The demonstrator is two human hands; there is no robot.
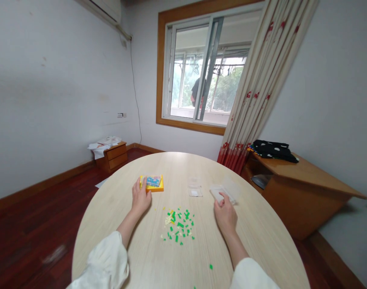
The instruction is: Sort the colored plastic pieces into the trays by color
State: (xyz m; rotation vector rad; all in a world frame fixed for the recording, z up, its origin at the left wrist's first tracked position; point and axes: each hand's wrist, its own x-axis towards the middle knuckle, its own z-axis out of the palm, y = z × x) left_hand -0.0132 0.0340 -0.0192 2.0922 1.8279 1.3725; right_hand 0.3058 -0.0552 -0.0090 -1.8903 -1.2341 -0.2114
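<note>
My left hand (141,197) is at the left side of a shallow yellow box (158,188), its fingers bent over the edge and closed on it. A blue printed card or packet (153,181) lies in the box. My right hand (226,214) is at the near edge of a clear plastic case (214,192), with its fingers curled against the case. Part of the case is hidden behind the fingers. Between my forearms lies a loose scatter of small green bricks (180,225), with cream pieces (168,220) and a few yellow ones mixed in.
A small clear plastic bag (195,192) lies between the box and the case. One green brick (211,266) sits apart near me. The round wooden table (177,160) stands before a window, with a desk (310,176) to its right. A person is partly visible beyond the glass.
</note>
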